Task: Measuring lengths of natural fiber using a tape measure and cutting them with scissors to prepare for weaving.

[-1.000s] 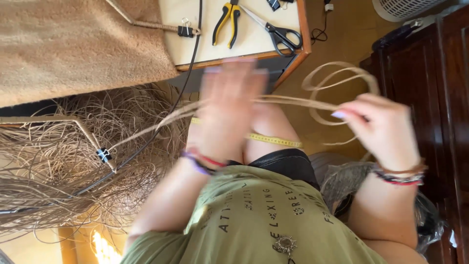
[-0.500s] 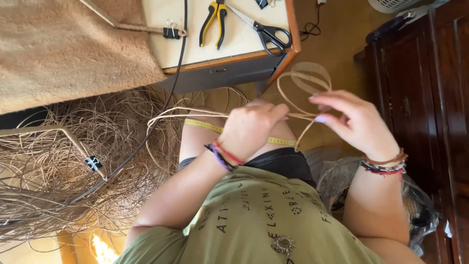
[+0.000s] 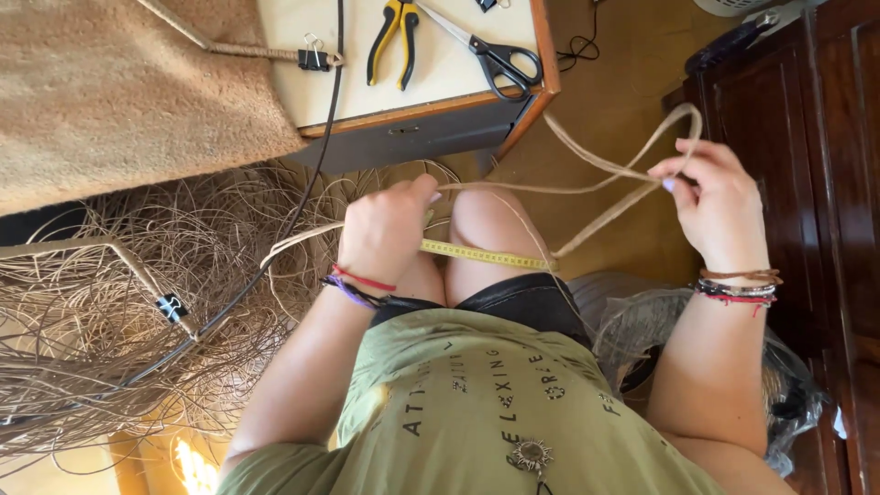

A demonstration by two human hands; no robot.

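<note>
Head view, seen inverted, with the person's torso at 6 o'clock. The left hand (image 3: 385, 229), near centre, is closed around a flat tan cane strand (image 3: 550, 188), which runs toward 3 o'clock to the right hand (image 3: 720, 206). That hand pinches the strand's loop between thumb and fingers; the loop rises toward 1 o'clock. A yellow measuring tape (image 3: 486, 257) lies across the bare knees just below the left hand. At 12 o'clock stands a pale surface (image 3: 440, 78) with an orange wooden edge; it carries yellow-handled pliers (image 3: 394, 41), black-handled scissors (image 3: 500, 55) and a black binder clip (image 3: 313, 60). A black cable (image 3: 302, 202) drops from the surface toward 8 o'clock. A tan woven mat (image 3: 119, 92) fills 10 o'clock. A loose tangle of cane strands (image 3: 119, 321) covers the floor from 9 to 7 o'clock. Dark wooden furniture (image 3: 816, 137) occupies 3 o'clock, beside a tan floor (image 3: 614, 92).
</note>
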